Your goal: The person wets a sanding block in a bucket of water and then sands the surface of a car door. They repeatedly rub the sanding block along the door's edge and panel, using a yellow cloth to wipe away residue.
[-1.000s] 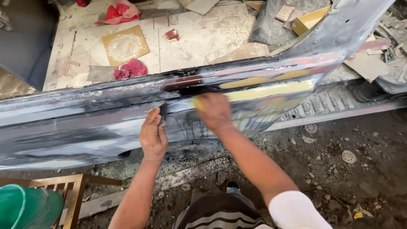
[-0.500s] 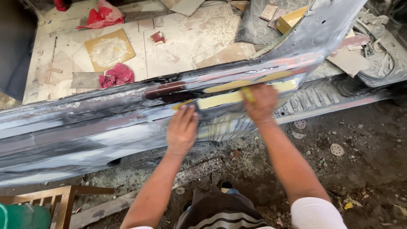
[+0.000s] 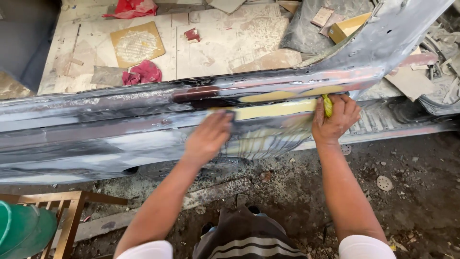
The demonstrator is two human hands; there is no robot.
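From the head camera, you're spreading yellow filler (image 3: 275,111) along the sanded car sill panel (image 3: 120,134), and the pale band sits on the panel's upper face, running between your two hands. Your right hand (image 3: 335,120) is closed around a yellow spreader (image 3: 327,105) at the band's right end, edge pressed to the metal. Your left hand (image 3: 208,138) lies flat, fingers loosely extended, at the band's left end; it's blurred, so I can't tell whether anything is under the palm.

I'd judge this the smoothing stage: the coat is on, streaks show just below the band. The next pass wants even pressure and a steady blade angle along the sill.

Packages now, all beyond the panel on the tiled floor (image 3: 225,43). A yellow cardboard box (image 3: 347,28) lies above the band's right end. A square tan sanding sheet (image 3: 137,44) sits further left, a red rag (image 3: 143,73) just below it. Below the panel's left end, a green bucket (image 3: 21,230) rests beside a wooden frame (image 3: 67,216).
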